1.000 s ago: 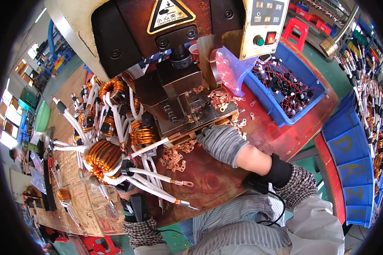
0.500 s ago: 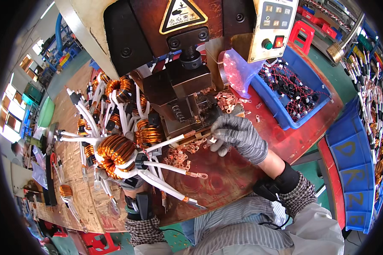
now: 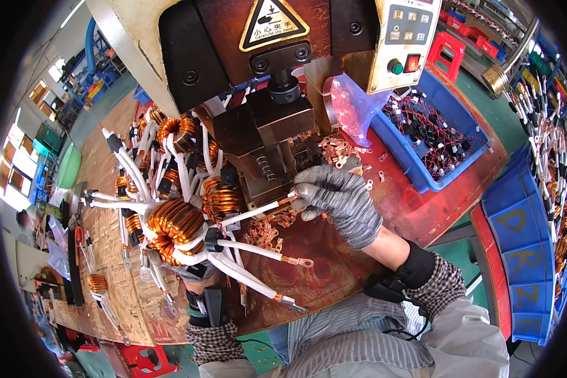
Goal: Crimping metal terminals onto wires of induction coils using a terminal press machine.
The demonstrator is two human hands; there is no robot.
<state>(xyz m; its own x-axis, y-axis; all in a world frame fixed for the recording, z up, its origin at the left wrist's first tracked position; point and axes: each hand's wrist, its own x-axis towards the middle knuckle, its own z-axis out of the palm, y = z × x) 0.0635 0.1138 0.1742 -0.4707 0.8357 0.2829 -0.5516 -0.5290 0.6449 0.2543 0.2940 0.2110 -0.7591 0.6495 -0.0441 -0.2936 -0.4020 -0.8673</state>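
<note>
A large copper-wound toroidal coil (image 3: 173, 228) with thick white leads is held at the left of the press. My left hand (image 3: 197, 273), gloved, is under it, its fingers mostly hidden by the coil and leads. One white lead (image 3: 253, 213) points up to the right, its bare copper end reaching my right hand (image 3: 341, 203). That gloved hand pinches at this end, closed on a small copper lug largely covered by the fingers. Other leads carry crimped lugs, such as the ring lug (image 3: 305, 263). Just behind the fingertips is the press die (image 3: 268, 167).
Loose copper lugs (image 3: 264, 234) lie before the press, with another pile (image 3: 336, 151) beside the die. More coils (image 3: 220, 196) crowd the left. A blue tray (image 3: 431, 183) of wired parts and a plastic bag (image 3: 359, 107) stand right; a blue bin (image 3: 523, 252) is beyond.
My right hand has moved left, bringing the small lug to the copper end of the white lead. The coil and my left hand stay nearly in place.
</note>
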